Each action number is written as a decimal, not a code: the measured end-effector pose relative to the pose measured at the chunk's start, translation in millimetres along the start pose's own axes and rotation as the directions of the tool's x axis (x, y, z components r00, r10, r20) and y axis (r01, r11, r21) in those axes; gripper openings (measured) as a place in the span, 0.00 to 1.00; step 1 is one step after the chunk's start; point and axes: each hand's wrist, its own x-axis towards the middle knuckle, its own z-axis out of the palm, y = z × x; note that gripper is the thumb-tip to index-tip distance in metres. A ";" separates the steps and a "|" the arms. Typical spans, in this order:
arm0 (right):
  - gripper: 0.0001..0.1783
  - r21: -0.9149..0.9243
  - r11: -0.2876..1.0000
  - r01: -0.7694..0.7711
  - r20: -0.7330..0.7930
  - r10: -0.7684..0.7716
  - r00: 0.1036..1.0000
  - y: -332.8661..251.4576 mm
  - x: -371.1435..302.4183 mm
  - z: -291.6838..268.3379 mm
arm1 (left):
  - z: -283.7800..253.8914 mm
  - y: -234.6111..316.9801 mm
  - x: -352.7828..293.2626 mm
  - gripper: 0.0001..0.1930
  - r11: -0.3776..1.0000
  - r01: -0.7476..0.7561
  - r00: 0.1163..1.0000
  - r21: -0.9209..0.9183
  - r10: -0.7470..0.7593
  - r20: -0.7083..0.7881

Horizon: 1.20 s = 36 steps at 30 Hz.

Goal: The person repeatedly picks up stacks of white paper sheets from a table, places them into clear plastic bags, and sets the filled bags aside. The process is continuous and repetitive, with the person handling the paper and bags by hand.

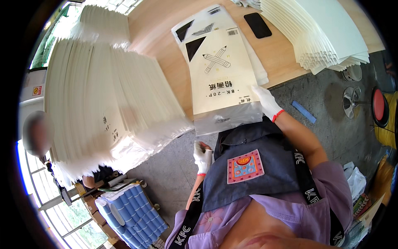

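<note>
A pack of drawing paper (215,83) in a clear plastic sleeve lies at the table's near edge, its cover printed with crossed pencils and a black corner. The loose sleeve end (226,121) hangs toward me over the edge. My right hand (265,101), in a white glove with a red cuff, grips the pack's right near side; its fingertips are partly hidden. Beneath the table edge, near the sleeve's left end, my gloved left hand (202,157) is closed with fingers curled in; whatever it may hold cannot be seen. Under the pack lies another similar pack (209,18).
A tall row of sleeved paper packs (103,91) fills the table's left side. At right, stacked pale sheets (319,33) fan out near a black phone (257,25). A red-topped stool (377,106) and blue rolls (134,211) stand beyond the table. Another person is at far left.
</note>
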 end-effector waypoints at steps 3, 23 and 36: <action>0.23 -0.112 0.990 0.088 0.023 -0.085 0.996 -10.2 2.9 8.8 | 38.8 61.1 9.3 0.27 0.963 0.145 0.880 -0.226 -0.021 0.474; 0.26 -0.719 0.682 -0.133 0.010 0.202 0.979 -60.7 -42.9 -91.9 | 64.3 95.8 62.7 0.22 0.998 0.039 0.975 0.039 -0.047 0.219; 0.17 -0.260 0.903 0.342 0.761 -0.027 0.649 -73.4 -14.0 152.3 | -143.4 257.0 -8.4 0.16 0.756 -0.652 0.658 0.058 0.602 -0.452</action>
